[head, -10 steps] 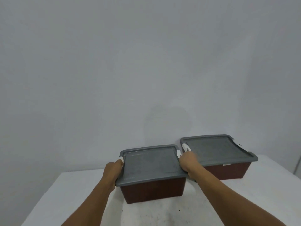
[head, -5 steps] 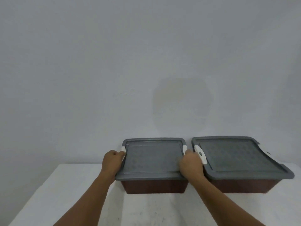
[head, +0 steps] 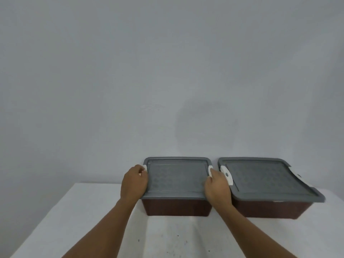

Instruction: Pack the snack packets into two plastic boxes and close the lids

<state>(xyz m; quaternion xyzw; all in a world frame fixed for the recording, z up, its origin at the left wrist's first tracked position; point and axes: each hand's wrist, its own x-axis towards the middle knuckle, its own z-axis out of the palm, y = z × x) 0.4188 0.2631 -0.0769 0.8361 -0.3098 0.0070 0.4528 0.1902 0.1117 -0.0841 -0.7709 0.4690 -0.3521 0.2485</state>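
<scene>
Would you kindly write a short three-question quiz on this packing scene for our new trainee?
1. True or false: both grey lids sit on their boxes.
2. Which box do the hands touch? A) left box B) right box
3. Fill in: each hand rests at a white ____ on the lid's side.

Key:
1. True: the left box and the right box are both covered.
2. A: the left hand and the right hand flank it.
3. Latch.

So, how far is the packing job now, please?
Done: both boxes carry grey lids, and no snack packets lie outside. In hand: the left hand and right hand press the white latches of the left box. Left: perhaps the right box, whose latch looks raised.
</scene>
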